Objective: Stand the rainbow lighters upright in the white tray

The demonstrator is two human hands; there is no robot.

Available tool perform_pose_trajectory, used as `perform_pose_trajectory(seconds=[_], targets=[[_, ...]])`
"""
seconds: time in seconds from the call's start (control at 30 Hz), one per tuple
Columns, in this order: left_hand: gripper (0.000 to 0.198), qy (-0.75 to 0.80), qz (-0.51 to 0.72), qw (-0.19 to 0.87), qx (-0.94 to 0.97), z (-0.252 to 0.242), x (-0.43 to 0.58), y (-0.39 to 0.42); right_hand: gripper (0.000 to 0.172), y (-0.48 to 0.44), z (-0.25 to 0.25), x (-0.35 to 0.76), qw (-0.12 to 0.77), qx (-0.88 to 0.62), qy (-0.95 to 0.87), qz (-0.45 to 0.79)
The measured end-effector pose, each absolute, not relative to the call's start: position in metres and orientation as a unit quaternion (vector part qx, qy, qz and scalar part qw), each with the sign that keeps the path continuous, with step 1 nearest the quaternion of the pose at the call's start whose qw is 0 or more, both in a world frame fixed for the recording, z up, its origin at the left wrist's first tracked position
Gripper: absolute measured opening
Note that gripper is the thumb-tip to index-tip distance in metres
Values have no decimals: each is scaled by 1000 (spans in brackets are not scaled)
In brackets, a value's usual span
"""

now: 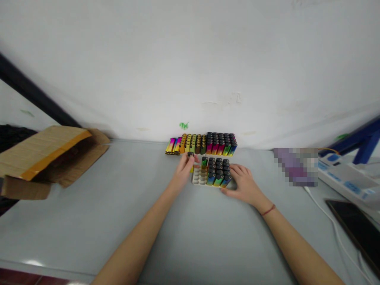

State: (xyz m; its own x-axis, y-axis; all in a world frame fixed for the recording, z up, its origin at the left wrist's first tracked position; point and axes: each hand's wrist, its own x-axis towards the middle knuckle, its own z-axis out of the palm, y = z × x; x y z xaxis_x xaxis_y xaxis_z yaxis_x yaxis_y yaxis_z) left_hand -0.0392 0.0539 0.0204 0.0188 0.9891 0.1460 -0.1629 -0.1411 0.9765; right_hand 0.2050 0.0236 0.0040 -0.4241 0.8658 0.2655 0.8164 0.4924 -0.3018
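Observation:
A white tray (199,183) with round sockets stands on the table in front of me. Several upright lighters (219,174) with black tops and rainbow bodies fill its right side, and a single green lighter (204,162) stands further left. Sockets at the tray's left show bare. My left hand (184,171) pinches a black-topped lighter (190,154) above the tray's left edge; its lower body is partly hidden by the fingers. My right hand (244,183) is curved around the tray's right side, thumb at the front corner and fingers against the right row.
Behind the tray, rows of upright lighters (208,144) stand near the wall, with a few lying ones (173,146) at their left. An open cardboard box (53,154) is at the left. At the right are a power strip (344,178), a black phone (353,225) and a white cable (323,213).

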Motion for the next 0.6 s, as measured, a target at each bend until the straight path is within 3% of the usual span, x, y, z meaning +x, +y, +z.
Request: perform_pose_trajectory(seconds=[0.13, 0.6], targets=[[27, 438, 520, 432, 593, 21, -44, 54, 62, 24, 3, 205, 195, -498, -842, 64], [41, 464, 444, 332, 690, 11, -52, 59, 63, 24, 3, 206, 192, -502, -842, 58]])
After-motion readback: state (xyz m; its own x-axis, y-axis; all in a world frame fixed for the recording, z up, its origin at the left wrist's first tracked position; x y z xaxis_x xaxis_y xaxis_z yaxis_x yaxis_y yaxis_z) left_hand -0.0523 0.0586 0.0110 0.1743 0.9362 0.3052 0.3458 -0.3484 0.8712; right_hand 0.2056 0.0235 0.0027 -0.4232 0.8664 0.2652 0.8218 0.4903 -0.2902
